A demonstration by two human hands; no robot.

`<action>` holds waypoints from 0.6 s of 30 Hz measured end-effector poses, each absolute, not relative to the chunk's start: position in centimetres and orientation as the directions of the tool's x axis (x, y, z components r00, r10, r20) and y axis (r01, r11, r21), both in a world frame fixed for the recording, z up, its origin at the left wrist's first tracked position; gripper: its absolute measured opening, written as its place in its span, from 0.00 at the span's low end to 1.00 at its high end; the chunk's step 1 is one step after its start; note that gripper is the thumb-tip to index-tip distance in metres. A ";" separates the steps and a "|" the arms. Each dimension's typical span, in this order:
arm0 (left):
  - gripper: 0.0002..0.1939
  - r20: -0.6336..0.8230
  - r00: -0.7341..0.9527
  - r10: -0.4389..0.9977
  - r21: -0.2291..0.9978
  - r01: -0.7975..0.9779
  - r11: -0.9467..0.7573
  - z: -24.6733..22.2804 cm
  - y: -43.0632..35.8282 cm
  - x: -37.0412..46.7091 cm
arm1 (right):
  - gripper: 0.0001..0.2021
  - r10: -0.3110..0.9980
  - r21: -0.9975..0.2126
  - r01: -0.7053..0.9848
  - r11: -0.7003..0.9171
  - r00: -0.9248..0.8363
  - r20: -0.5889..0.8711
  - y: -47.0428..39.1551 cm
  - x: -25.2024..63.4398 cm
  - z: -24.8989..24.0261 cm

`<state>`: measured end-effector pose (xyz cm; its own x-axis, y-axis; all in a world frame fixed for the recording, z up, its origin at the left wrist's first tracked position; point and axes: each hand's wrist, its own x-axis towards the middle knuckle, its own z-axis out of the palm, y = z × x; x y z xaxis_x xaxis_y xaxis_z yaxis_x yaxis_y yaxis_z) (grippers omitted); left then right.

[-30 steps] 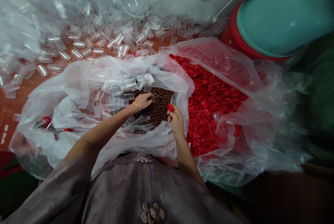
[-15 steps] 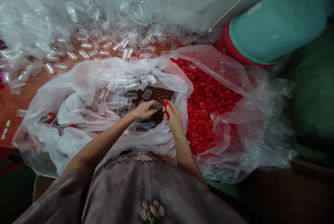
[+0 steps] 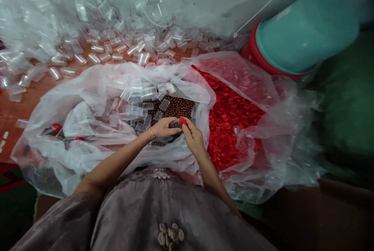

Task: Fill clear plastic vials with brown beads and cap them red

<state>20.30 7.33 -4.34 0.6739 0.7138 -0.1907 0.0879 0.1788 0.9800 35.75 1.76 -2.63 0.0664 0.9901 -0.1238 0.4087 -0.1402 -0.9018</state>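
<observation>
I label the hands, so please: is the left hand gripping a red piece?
No, the right hand grips the red piece.

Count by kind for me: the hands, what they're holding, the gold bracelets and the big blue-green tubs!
Hands: 2, the left hand and the right hand
Red cap: 1
Clear container: 1
Gold bracelet: 1
Blue-green tub: 1
Total: 6

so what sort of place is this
Probably a small workshop or packing area, though nothing in view names it. Clear cylindrical plastic containers lie heaped across an orange tabletop, and small red plastic pieces and small round brown balls sit loose in bulk.
</observation>
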 end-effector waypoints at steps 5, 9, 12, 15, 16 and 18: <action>0.23 -0.191 0.686 0.703 0.964 -0.006 0.267 -4.2 7.0 20.6 | 0.23 0.930 -0.931 0.099 -0.351 0.150 -0.335 1.9 36.3 -1.1; 0.23 -0.157 0.703 0.694 0.973 -0.011 0.232 -4.3 6.8 20.7 | 0.30 0.843 -0.848 0.041 -0.528 -0.090 -0.530 2.1 36.8 -0.2; 0.22 -0.151 0.723 0.674 0.980 0.021 0.198 -4.4 6.7 20.6 | 0.30 0.823 -0.834 0.110 -0.541 -0.136 -0.552 2.0 37.1 -0.4; 0.20 -0.168 0.731 0.662 0.981 0.056 0.187 -4.3 6.7 20.5 | 0.25 0.890 -0.851 0.285 -0.442 0.019 -0.456 1.7 37.1 -0.8; 0.19 -0.172 0.733 0.658 0.980 0.062 0.187 -4.2 6.7 20.5 | 0.23 0.917 -0.845 0.363 -0.392 0.083 -0.390 1.5 37.0 -0.9; 0.19 -0.186 0.727 0.661 0.978 0.072 0.196 -4.2 6.7 20.6 | 0.21 0.959 -0.820 0.496 -0.284 0.154 -0.239 1.2 36.7 -1.1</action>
